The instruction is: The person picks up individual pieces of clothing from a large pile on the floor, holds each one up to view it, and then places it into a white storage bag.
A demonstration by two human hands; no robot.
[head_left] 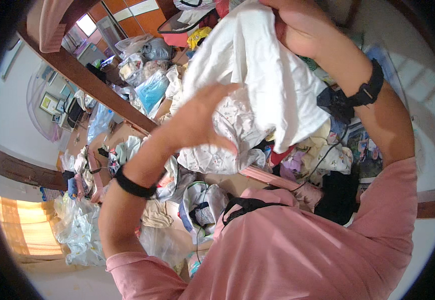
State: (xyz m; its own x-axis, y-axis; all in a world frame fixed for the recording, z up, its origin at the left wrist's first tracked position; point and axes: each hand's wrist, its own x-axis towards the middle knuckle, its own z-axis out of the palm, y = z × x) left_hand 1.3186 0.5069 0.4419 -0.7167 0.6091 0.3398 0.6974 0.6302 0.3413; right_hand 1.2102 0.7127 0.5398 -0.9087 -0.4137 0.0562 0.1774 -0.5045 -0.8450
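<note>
A plain white garment (270,75) hangs in folds from my raised right hand (297,31), whose fingers are closed on its upper edge near the top of the view. My left hand (200,120) is held out in front of the cloth, thumb and fingers spread apart in a C shape, with nothing gripped. It is slightly blurred. Behind and below it lies a white printed cloth (232,120) with small marks, partly covered by the hand and the hanging garment. Whether the left fingertips touch either cloth I cannot tell.
Mixed clothes (297,165) lie heaped beneath the white garment. Stuffed plastic bags (150,92) crowd the far left beyond a brown wooden beam (92,80). An open bag of clothes (202,210) stands close to my body. A black cord (322,157) crosses the pile.
</note>
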